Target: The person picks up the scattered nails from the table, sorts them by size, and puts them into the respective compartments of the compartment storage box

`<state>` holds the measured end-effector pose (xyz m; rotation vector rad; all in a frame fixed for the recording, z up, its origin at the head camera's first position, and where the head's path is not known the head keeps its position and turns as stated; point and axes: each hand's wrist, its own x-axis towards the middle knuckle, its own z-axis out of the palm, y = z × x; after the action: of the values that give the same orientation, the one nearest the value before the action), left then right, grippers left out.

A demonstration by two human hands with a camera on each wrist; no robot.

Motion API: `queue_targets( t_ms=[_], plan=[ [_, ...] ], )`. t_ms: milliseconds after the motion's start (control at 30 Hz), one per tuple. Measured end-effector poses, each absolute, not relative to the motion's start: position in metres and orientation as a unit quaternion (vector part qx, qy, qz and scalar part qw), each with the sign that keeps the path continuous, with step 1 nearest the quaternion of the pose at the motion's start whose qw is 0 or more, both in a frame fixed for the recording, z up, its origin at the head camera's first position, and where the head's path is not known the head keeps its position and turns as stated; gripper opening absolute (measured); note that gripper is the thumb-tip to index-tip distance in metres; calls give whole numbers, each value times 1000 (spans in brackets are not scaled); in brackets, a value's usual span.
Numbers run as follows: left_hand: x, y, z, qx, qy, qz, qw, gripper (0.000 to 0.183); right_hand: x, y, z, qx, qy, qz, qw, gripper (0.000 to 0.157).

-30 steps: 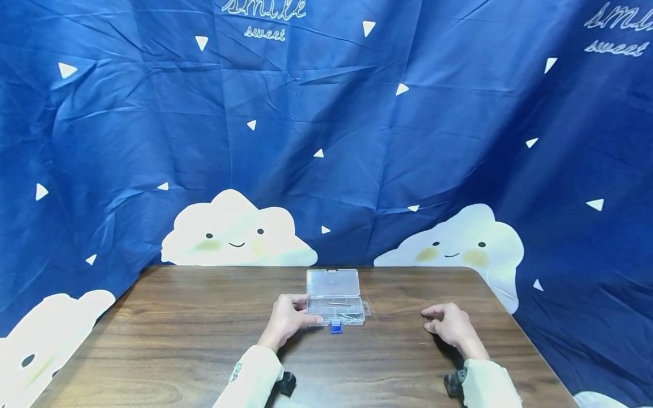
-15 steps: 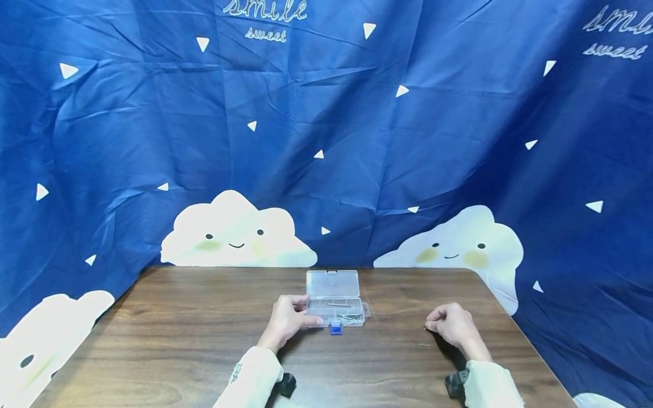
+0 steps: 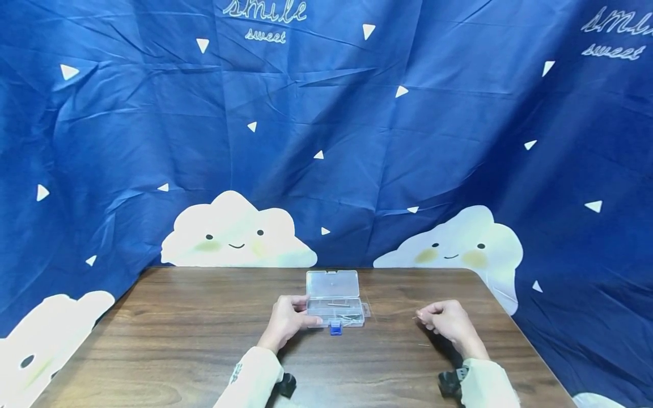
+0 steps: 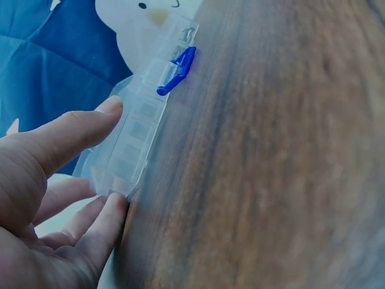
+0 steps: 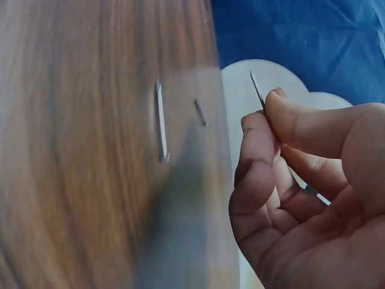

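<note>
A clear plastic compartment box [image 3: 334, 310] stands on the table with its lid [image 3: 333, 283] raised at the back and a blue latch [image 3: 335, 328] hanging at its front. Several nails [image 3: 350, 317] lie inside it. My left hand [image 3: 285, 318] grips the box's left end, thumb along the front wall and fingers at the side and back. To the right, my right hand [image 3: 450, 323] pinches a thin nail [image 5: 257, 89] between thumb and forefinger, its pointed end sticking out past the fingertips. A longer nail [image 5: 161, 123] and a short nail [image 5: 201, 112] lie on the wood beside that hand.
The brown wooden table [image 3: 183, 340] has its far edge against a blue curtain [image 3: 326, 113] printed with white clouds. A clear hanging tab [image 3: 366, 309] juts from the box's right end. Black wrist cameras [image 3: 450, 384] sit by both sleeves.
My right hand has closed thumb and forefinger on a nail and shifted slightly left, the nail now pointing out from the fingertips. My left hand and the box have stayed in place.
</note>
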<state>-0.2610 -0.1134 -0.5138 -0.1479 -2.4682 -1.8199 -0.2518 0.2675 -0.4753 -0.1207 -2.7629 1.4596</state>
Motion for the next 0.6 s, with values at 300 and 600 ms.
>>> queue_targets(
  t_ms=[300,600],
  plan=[
    [-261,-113,-514,-44,-803,-594,28,70,-255,247,-474,-41,-873,486,23,12],
    [-261,-113,-514,-42,-802,-596,32,71,-257,228,-470,-26,-869,495,21,15]
  ],
)
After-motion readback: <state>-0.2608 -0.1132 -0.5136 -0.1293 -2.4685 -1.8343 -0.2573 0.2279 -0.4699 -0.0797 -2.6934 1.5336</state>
